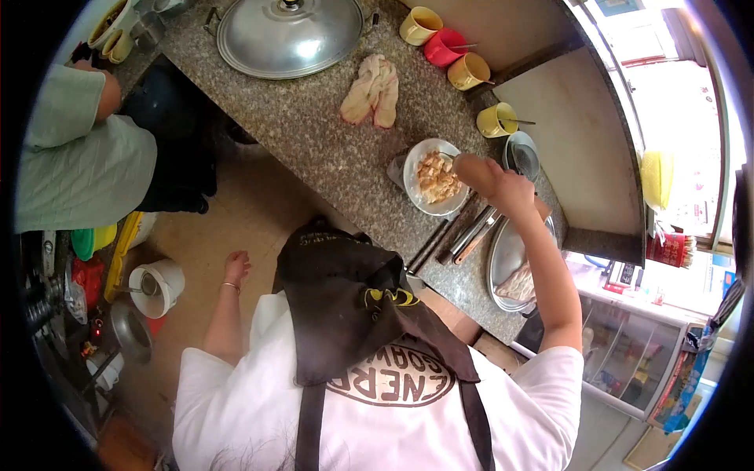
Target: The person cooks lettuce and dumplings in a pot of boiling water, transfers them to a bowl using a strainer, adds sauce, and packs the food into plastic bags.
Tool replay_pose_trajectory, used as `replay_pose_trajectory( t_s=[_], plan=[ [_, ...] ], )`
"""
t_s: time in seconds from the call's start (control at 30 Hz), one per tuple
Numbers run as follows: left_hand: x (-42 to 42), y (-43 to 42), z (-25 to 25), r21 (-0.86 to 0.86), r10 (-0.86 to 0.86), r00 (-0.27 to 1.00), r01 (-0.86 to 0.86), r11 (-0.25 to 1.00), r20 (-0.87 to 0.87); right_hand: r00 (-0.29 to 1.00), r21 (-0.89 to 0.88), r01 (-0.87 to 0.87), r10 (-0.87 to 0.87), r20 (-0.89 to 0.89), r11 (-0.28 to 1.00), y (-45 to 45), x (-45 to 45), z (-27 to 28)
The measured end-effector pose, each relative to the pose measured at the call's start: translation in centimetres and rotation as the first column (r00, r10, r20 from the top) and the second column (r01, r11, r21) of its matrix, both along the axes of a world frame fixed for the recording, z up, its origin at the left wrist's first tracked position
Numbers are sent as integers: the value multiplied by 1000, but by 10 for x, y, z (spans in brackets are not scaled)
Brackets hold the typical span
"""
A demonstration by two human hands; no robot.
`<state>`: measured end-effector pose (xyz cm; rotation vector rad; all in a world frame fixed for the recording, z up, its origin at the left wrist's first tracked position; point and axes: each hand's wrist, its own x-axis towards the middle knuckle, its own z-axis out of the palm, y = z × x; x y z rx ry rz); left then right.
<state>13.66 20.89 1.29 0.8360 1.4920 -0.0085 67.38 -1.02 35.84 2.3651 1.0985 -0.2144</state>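
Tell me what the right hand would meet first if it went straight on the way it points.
Most likely the white dish of food, just past the brown object the right hand grips; depth is unclear.

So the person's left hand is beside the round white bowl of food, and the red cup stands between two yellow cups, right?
No: the head view shows the right hand beside the round white bowl of food; the left hand is over the floor. The red cup does stand between two yellow cups.
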Motion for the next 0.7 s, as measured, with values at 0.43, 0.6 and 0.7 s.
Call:
replay_pose_trajectory(
  t_s=[0.43, 0.6, 0.7],
  plan=[
    [14, 6, 9, 4, 29, 999, -28, 1000, -27, 996, -133, 78, -82, -22, 988, -22, 5, 2],
    [12, 15, -4, 22, -20, 999, 19, 1000, 32, 995, -129, 99, -98, 12, 987, -36, 6, -9],
    [17, 15, 6, 29, -11, 999, 10, 1000, 37, 996, -151, 51, -62, -63, 987, -36, -16, -2]
  ],
)
